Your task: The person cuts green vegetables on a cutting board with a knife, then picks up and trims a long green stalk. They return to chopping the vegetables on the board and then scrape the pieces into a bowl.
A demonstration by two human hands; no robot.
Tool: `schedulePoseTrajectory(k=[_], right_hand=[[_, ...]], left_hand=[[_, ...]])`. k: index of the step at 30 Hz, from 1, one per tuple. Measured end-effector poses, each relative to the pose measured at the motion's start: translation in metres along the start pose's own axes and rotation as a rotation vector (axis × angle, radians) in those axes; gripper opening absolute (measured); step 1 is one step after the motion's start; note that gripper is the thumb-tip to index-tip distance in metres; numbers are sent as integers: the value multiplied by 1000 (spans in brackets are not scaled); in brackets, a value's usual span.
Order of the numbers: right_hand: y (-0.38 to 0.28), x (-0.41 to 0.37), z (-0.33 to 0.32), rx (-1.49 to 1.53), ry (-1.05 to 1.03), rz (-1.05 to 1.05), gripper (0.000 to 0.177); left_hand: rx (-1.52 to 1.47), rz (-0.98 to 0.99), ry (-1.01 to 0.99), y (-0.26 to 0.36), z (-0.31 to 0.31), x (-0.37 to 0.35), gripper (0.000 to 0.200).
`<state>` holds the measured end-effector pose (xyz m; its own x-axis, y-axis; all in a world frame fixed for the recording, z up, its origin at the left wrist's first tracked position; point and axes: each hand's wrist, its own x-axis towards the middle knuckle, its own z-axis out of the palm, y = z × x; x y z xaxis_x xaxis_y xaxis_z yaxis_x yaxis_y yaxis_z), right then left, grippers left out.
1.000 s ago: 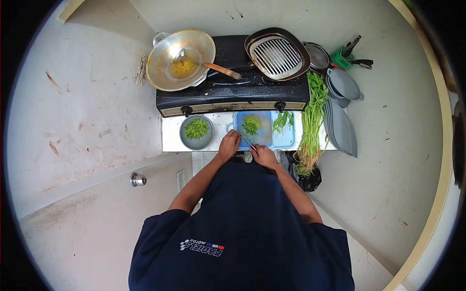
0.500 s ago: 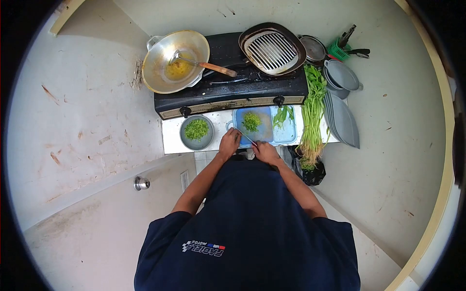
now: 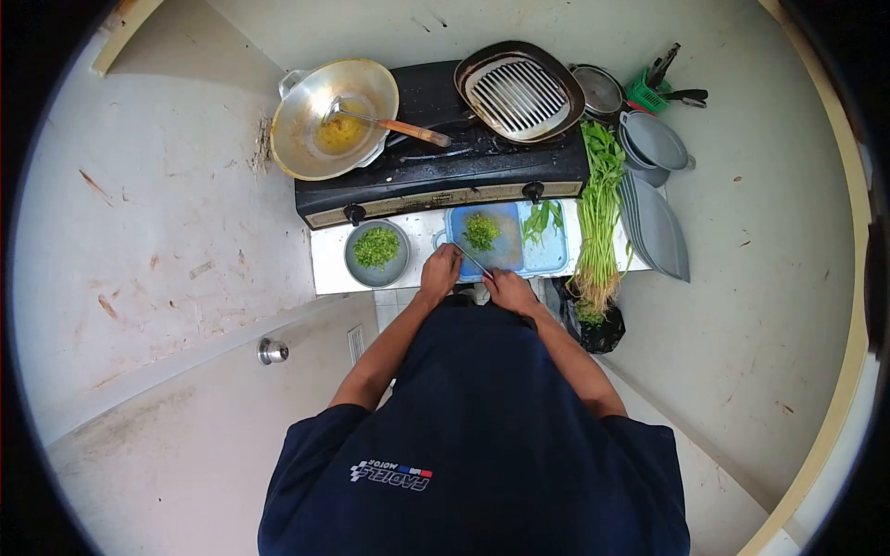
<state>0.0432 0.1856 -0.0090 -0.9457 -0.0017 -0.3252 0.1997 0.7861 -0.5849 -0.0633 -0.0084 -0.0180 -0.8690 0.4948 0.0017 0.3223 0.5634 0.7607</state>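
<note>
My right hand [image 3: 509, 290] is closed round the handle of a knife [image 3: 475, 263], its blade slanting up to the left over the near edge of a blue cutting board [image 3: 508, 257]. At the blade's tip are the curled fingers of my left hand [image 3: 442, 268], which appear to pinch it. Just beyond the blade, a small heap of chopped greens [image 3: 481, 232] lies on the board. Some uncut green leaves [image 3: 540, 221] rest in the board's lighter right section. To the left stands a grey bowl [image 3: 350, 269] holding more chopped greens [image 3: 376, 248].
Behind the board is a black stove [image 3: 436, 171] carrying a wok [image 3: 295, 139] with a wooden-handled ladle [image 3: 414, 131] and a grill pan [image 3: 464, 79]. A bunch of leafy stems [image 3: 601, 218], grey plates [image 3: 658, 232] and a green basket [image 3: 643, 96] stand right.
The view has shifted very slightly. Both hands, the knife and the chopped greens hold practically the same positions.
</note>
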Motion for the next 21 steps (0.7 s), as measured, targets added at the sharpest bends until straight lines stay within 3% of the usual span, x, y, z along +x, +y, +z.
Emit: schedulePoseTrajectory(k=[21], right_hand=[[-5,3,-6,-132,-15,-15,38]], left_hand=[[9,113,-38,-2,-6,-12,10]])
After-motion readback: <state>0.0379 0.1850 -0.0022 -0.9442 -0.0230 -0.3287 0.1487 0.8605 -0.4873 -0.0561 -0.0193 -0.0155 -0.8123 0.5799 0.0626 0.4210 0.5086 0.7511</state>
